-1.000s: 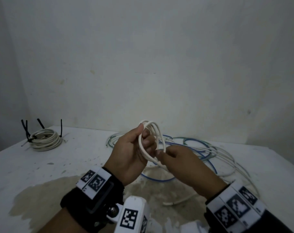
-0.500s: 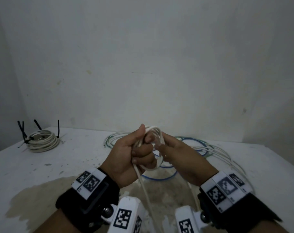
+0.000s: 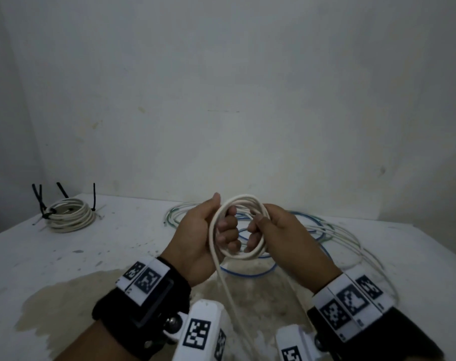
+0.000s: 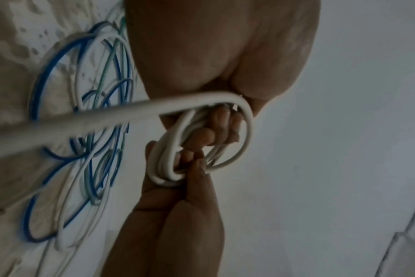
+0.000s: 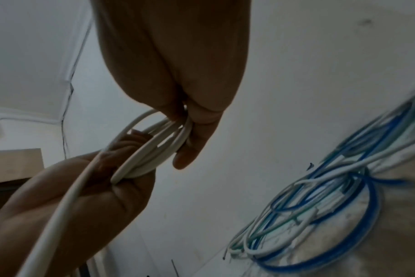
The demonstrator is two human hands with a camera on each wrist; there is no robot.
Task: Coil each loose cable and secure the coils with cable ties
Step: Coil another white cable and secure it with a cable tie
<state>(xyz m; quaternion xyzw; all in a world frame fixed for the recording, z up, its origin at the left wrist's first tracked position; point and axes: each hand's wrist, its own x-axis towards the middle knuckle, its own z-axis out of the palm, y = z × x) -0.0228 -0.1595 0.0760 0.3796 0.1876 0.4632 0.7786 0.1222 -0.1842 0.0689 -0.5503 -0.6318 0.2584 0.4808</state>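
Both hands gripped the white cable coil [image 3: 238, 227] above the desk [image 3: 65, 256].
Left hand [image 3: 199, 241] clasped one side, right hand [image 3: 281, 235] the other; tail hung toward the near edge.

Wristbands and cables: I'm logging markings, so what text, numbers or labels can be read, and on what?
None readable.
Wristband tags and: square black-and-white coded patterns, no words; tiny edge marks too small to read.
White cable: no visible print.
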